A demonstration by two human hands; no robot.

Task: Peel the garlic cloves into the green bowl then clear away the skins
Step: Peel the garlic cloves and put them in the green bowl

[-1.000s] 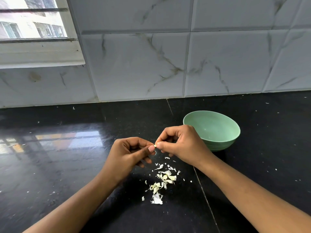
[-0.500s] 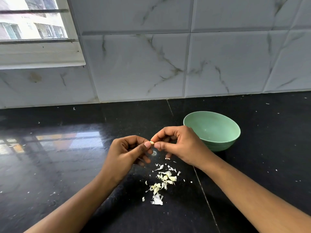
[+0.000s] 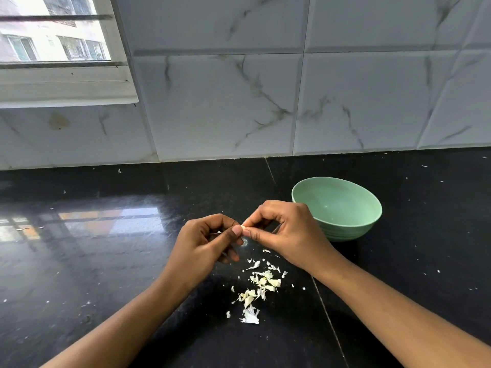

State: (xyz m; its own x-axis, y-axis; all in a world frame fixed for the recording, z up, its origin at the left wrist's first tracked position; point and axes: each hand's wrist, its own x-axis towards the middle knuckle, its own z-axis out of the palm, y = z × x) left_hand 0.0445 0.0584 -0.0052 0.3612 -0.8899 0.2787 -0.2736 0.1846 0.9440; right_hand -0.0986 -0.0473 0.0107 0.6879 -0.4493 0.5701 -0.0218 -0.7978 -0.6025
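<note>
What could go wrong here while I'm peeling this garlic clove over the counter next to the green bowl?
1. The garlic clove is pinched only at the fingertips of the left hand and right hand, over bare countertop rather than the green bowl; a slip would likely drop it there.
2. The garlic skins lie loose and scattered below the hands; a passing forearm could spread them, making clearing harder.
</note>
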